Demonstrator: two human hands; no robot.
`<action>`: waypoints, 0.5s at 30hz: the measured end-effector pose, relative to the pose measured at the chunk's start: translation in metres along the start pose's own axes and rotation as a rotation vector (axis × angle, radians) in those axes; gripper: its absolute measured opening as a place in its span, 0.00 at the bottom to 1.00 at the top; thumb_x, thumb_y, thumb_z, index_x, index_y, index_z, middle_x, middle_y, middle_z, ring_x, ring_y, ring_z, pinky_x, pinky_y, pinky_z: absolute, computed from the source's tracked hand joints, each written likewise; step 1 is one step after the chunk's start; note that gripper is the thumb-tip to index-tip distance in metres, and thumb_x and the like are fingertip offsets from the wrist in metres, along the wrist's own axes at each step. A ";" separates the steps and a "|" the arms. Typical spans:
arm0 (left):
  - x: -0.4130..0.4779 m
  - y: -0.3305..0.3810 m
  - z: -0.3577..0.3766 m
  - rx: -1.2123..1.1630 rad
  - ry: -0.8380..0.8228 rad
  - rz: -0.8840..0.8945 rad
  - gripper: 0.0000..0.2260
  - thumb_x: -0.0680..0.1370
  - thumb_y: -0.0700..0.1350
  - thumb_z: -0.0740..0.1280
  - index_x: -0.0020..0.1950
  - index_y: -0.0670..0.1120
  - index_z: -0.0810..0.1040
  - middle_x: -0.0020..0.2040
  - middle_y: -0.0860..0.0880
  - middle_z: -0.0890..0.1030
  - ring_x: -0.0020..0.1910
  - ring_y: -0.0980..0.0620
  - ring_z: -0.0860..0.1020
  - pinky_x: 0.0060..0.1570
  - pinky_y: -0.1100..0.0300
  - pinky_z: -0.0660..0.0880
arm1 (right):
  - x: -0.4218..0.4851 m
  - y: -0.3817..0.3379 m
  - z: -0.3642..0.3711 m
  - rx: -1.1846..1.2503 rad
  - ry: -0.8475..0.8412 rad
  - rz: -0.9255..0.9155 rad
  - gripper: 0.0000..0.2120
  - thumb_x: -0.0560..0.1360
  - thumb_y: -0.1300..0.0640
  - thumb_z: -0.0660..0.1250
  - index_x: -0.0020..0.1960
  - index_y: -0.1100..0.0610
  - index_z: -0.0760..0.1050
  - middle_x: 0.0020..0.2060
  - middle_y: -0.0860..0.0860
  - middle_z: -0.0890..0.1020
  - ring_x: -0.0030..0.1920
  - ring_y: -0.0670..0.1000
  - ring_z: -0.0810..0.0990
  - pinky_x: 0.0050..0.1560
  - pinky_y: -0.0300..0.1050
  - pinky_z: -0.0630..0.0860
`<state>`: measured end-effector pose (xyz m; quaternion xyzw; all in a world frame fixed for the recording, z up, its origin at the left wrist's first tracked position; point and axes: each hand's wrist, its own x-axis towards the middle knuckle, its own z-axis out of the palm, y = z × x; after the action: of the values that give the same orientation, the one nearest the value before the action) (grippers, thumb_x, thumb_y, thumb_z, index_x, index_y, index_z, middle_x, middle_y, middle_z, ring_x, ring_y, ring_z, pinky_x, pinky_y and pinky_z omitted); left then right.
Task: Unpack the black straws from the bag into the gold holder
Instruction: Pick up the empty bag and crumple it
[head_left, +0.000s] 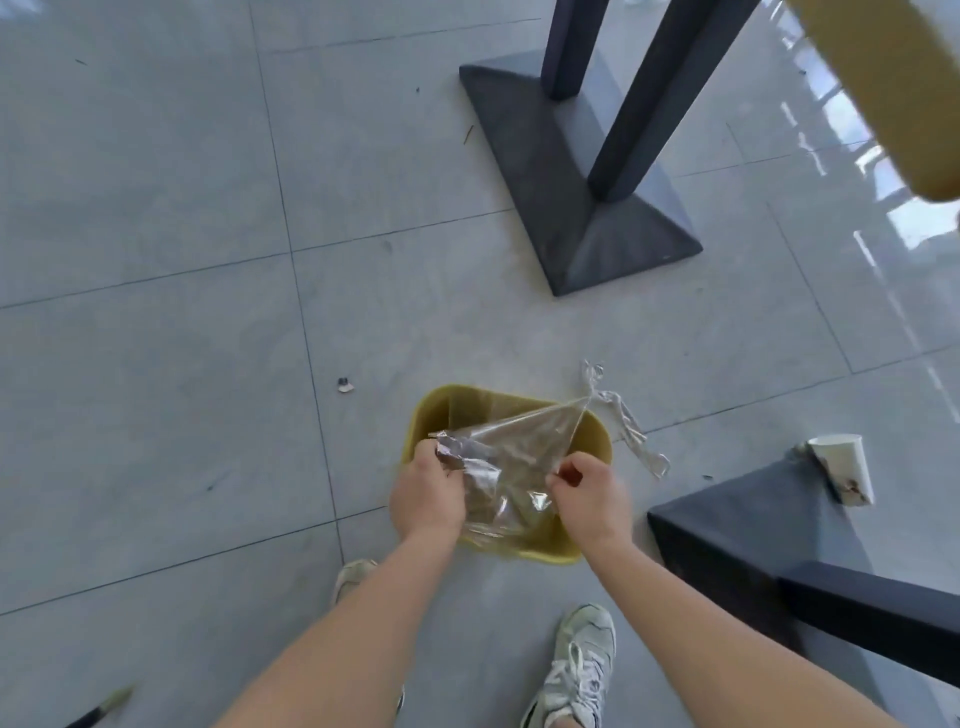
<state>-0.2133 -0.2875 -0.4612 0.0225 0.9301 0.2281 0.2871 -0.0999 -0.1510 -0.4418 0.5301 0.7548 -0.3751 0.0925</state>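
Note:
A clear plastic bag (511, 460) is stretched between both my hands above a yellow bin (436, 410) that stands on the floor. My left hand (428, 499) clutches the bag's crumpled left end. My right hand (592, 499) pinches the bag's right edge between thumb and fingers. The bag looks empty and see-through. No black straws and no gold holder are in view.
A black table base (571, 208) with two dark posts stands beyond the bin. Another black base (737, 540) lies at the right, with a tipped paper cup (844, 467) by it. A clear plastic strip (628, 421) trails on the tiles. My shoes (576, 670) are below.

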 end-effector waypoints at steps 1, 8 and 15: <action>0.005 -0.002 0.007 0.075 0.008 0.032 0.15 0.78 0.43 0.67 0.64 0.47 0.73 0.52 0.44 0.83 0.51 0.40 0.80 0.45 0.52 0.73 | 0.005 0.006 0.010 -0.006 -0.001 0.018 0.07 0.77 0.56 0.70 0.40 0.50 0.78 0.34 0.47 0.81 0.39 0.51 0.80 0.42 0.48 0.79; 0.032 -0.005 0.047 0.479 -0.117 0.139 0.15 0.81 0.44 0.62 0.68 0.46 0.68 0.49 0.47 0.83 0.46 0.44 0.83 0.35 0.53 0.75 | 0.050 0.025 0.065 -0.110 -0.009 0.048 0.11 0.78 0.59 0.68 0.38 0.48 0.76 0.33 0.44 0.80 0.34 0.45 0.77 0.30 0.38 0.69; 0.029 -0.003 0.052 0.476 -0.155 0.087 0.35 0.79 0.48 0.65 0.80 0.44 0.50 0.68 0.42 0.72 0.61 0.43 0.77 0.53 0.50 0.79 | 0.070 0.031 0.076 -0.237 -0.142 0.092 0.06 0.78 0.63 0.65 0.49 0.53 0.78 0.37 0.48 0.78 0.36 0.49 0.76 0.39 0.44 0.75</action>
<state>-0.2086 -0.2641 -0.5161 0.1466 0.9310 0.0124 0.3340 -0.1219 -0.1455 -0.5479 0.5216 0.7604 -0.3152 0.2246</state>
